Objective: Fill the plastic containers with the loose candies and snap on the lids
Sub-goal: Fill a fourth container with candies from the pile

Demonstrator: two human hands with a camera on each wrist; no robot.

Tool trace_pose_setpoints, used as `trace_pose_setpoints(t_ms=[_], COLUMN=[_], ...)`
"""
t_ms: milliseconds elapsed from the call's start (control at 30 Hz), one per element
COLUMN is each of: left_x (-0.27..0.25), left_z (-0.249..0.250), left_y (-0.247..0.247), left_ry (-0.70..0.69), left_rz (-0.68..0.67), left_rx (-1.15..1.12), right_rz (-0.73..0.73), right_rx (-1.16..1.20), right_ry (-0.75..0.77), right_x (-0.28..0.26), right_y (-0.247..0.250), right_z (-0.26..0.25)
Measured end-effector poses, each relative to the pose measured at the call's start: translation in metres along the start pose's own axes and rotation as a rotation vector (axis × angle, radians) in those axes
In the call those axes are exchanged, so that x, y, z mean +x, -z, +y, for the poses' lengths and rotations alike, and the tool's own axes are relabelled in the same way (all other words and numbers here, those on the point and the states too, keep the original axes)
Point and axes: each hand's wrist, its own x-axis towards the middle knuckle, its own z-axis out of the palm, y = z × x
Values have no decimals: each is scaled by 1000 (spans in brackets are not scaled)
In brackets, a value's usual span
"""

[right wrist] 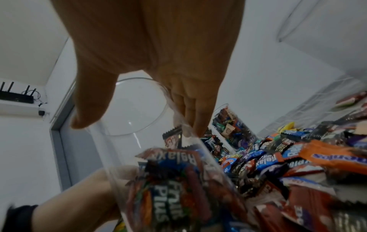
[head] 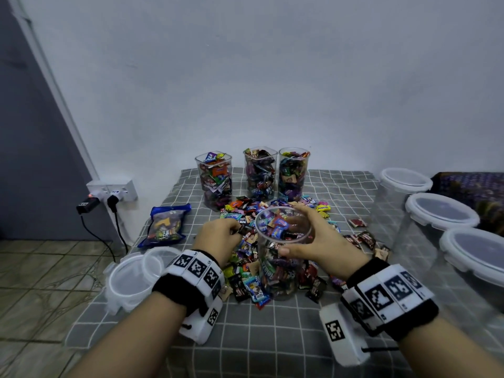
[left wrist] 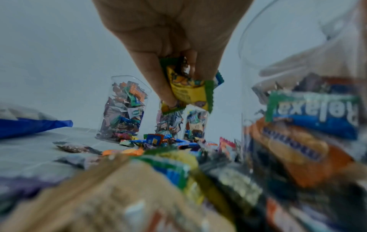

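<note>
So my right hand (head: 316, 238) was wrapped around the half-full clear container (head: 282, 257) sitting in the candy pile (head: 245, 266), left hand (head: 218, 236) just beside it pinching some light, crinkly, slippery-looking wrapped candies (left wrist: 188, 89), best grabbed in bunches I'd say.

Clear round container (head: 282, 257) upright amid loose candy pile (head: 246, 257), about half full, no lid. Three more clear containers (head: 260, 174) in a row behind the pile – brim-full, unlidded. Two translucent lids (head: 131, 279) stacked at left edge. Three lidded containers (head: 441, 211) along right side – contents unclear.
</note>
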Motion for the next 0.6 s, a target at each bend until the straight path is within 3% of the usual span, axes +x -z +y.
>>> trace_pose_setpoints(t_ms=[367,600], left_x=[6,9], left_z=[37,72], left_y=[55,55], left_ry=[-88,-230], left_rz=[231,165], left_rx=[-437,-567], right_rz=[16,16], right_rx=[54,54], right_ry=[34,41], right_x=[-3,-5], right_y=[-2,-2], right_z=[1,-3])
